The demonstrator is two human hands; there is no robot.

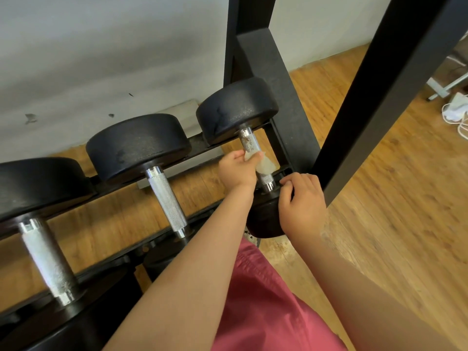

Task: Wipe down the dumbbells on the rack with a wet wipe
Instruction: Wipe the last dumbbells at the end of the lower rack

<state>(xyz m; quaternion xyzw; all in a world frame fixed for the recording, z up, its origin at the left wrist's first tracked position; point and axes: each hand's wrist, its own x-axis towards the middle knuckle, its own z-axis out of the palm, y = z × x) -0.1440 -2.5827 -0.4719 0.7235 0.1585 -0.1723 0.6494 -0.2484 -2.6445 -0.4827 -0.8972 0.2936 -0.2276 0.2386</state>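
While the left hand (236, 171) curls its fingers tight round the wet wipe (265, 167), it holds the wipe against the shiny handle (249, 141) of the end dumbbell (235, 110). A bit of the white wipe sticks out of the fist on the right side. The right hand (302, 198) is just beside it. Its bent fingers hold the top edge of the near black head (263, 220) of the same dumbbell. This dumbbell lies at the right end of the black rack (276, 79), next to its thick post. Two more lie on the rack to the left: the middle dumbbell (138, 143) and the left dumbbell (38, 183). No hand touches them. A wood floor (392, 173) is under the rack, and a grey wall (101, 59) is behind it. Red shorts (266, 300) show at the bottom. White cables (455, 110) lie on the floor far to the right.
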